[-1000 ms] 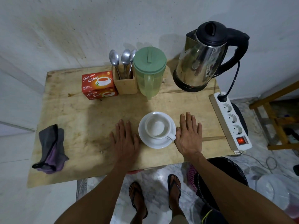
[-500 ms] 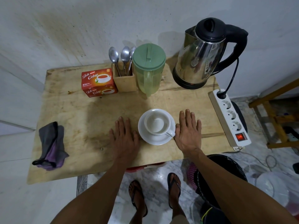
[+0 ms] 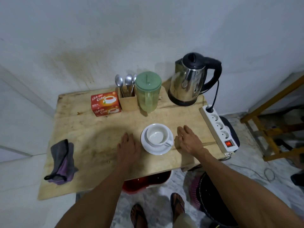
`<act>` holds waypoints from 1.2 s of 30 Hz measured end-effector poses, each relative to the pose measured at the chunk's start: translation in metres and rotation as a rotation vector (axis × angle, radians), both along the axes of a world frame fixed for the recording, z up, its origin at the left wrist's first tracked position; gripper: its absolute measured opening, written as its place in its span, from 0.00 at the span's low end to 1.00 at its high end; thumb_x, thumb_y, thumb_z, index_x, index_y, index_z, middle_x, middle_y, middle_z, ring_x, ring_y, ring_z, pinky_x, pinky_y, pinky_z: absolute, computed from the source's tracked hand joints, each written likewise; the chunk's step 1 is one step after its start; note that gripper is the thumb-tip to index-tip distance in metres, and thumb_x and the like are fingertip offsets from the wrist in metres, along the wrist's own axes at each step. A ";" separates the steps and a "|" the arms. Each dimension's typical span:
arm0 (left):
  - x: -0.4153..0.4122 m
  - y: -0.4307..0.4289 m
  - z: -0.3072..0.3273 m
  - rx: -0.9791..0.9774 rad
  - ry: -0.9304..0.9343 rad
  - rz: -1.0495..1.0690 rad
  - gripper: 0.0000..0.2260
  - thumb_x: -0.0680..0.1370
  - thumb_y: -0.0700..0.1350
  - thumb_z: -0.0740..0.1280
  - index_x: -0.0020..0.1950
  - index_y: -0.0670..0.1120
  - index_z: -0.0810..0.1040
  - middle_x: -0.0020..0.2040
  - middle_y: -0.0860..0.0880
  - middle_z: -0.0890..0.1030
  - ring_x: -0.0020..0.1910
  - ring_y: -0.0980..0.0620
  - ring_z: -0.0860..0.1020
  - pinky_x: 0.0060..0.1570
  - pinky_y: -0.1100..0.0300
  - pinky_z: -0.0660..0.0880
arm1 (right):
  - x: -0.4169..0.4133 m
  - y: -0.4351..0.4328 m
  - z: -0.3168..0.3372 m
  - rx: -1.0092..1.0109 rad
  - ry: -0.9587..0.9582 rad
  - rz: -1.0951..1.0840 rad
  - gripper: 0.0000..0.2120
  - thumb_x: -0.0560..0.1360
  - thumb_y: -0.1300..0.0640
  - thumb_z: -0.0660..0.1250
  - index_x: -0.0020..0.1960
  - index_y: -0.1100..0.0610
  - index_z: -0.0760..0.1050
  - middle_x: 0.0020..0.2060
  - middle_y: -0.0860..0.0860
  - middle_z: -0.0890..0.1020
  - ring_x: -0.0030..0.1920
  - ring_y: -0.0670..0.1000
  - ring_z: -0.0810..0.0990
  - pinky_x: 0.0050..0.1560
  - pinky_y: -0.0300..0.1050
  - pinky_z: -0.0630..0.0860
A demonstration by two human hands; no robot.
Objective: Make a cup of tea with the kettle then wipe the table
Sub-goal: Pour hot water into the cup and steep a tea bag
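Two bare hands lie palm-down on the pale wooden table (image 3: 92, 129), flanking a white ceramic cup (image 3: 157, 134) on its white saucer (image 3: 158, 149).

The left hand (image 3: 129, 148) rests at the cup's 9 o'clock, fingers flat, holding nothing; the right hand (image 3: 189, 140) at 3 o'clock, fingers slightly curled, empty. The steel kettle with black lid (image 3: 189, 83) stands at 1 o'clock; the grey-purple cloth (image 3: 61, 160) lies at 8 o'clock.

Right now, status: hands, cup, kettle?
Left hand and right hand flat on table, holding nothing. Cup empty on saucer between them. Kettle on base, lid shut, path clear.
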State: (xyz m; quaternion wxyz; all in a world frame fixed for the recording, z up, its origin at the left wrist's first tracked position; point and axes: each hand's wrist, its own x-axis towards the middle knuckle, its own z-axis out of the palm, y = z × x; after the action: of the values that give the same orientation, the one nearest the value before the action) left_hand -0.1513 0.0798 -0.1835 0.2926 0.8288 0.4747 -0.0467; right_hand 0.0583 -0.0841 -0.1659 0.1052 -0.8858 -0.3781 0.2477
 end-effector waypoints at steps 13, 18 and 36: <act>0.017 -0.030 0.024 -0.285 -0.269 0.348 0.08 0.80 0.41 0.61 0.56 0.45 0.77 0.52 0.43 0.80 0.56 0.39 0.76 0.55 0.51 0.69 | 0.065 0.017 0.100 0.335 -0.206 -0.154 0.18 0.81 0.55 0.55 0.69 0.59 0.70 0.66 0.57 0.73 0.65 0.58 0.72 0.60 0.52 0.71; 0.032 -0.045 0.037 -0.340 -0.308 0.473 0.04 0.78 0.39 0.61 0.44 0.45 0.74 0.43 0.45 0.77 0.47 0.43 0.74 0.47 0.54 0.69 | 0.119 0.037 0.141 0.480 -0.277 -0.170 0.14 0.80 0.55 0.54 0.58 0.58 0.74 0.61 0.55 0.74 0.59 0.56 0.74 0.54 0.51 0.73; 0.060 -0.061 0.021 -0.216 -0.322 0.730 0.11 0.77 0.37 0.64 0.57 0.38 0.79 0.49 0.40 0.80 0.44 0.41 0.77 0.43 0.48 0.75 | 0.255 0.074 0.130 0.686 0.256 -0.559 0.15 0.81 0.56 0.50 0.52 0.59 0.75 0.47 0.55 0.77 0.48 0.55 0.74 0.48 0.48 0.67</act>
State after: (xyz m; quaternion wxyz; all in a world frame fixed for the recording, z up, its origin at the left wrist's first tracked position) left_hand -0.0913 0.0188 -0.1627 0.4457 0.5674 0.6779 0.1408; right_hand 0.3132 -0.0098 -0.0356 0.5011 -0.8299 -0.1688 0.1779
